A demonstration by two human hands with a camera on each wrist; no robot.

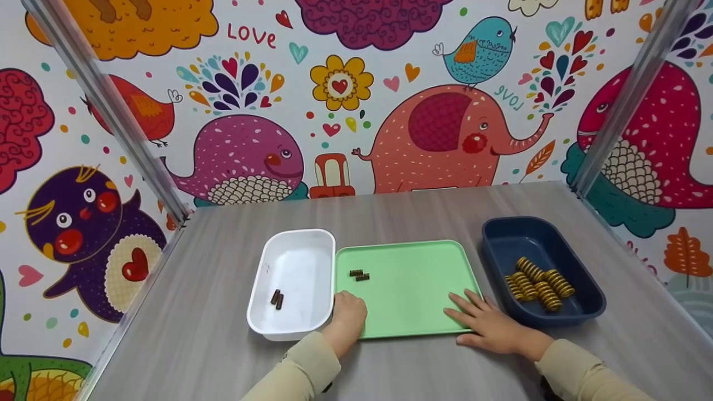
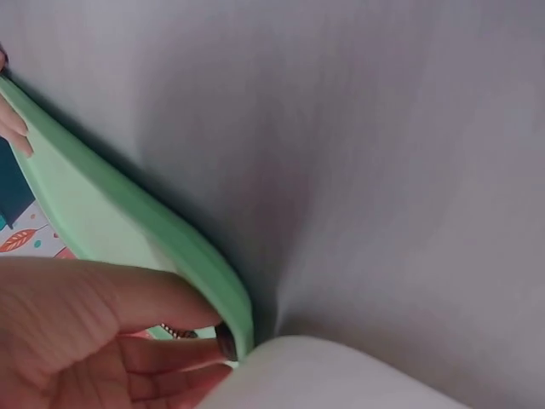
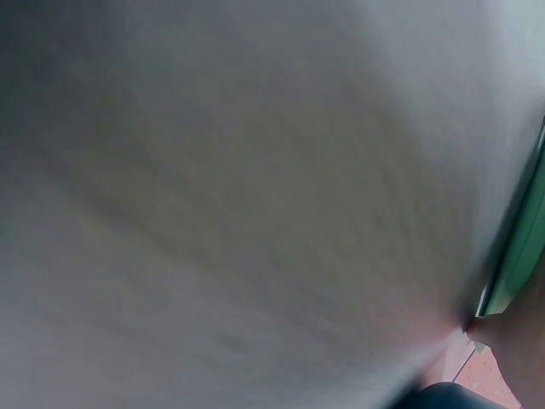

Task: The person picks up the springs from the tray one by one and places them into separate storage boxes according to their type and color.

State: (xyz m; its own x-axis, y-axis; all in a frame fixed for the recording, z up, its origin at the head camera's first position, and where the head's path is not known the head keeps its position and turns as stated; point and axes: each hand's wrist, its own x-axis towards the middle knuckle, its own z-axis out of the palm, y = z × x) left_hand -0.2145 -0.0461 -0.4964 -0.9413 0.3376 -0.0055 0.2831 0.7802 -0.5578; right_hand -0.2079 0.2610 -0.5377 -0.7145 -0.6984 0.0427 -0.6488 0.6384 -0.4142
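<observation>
A light green tray [image 1: 409, 289] lies between a white bin and a blue bin. My left hand [image 1: 348, 317] grips the tray's near left edge with curled fingers, beside the white bin; the left wrist view shows thumb and fingertips at the rim. My right hand [image 1: 493, 327] rests with spread fingers on the tray's near right corner, thumb on the table in front. Two small dark brown ridged cylinders [image 1: 362, 277] lie on the tray near its far left. Neither hand touches them. The right wrist view shows mostly blurred tabletop.
The white bin [image 1: 328, 245] on the left has two small dark brown cylinders [image 1: 279, 302] in it. Several larger gold-and-dark striped coil-shaped pieces [image 1: 548, 296] lie in the blue bin [image 1: 501, 223] on the right. Patterned walls [image 1: 340, 128] enclose the grey wood-grain table [image 1: 211, 289].
</observation>
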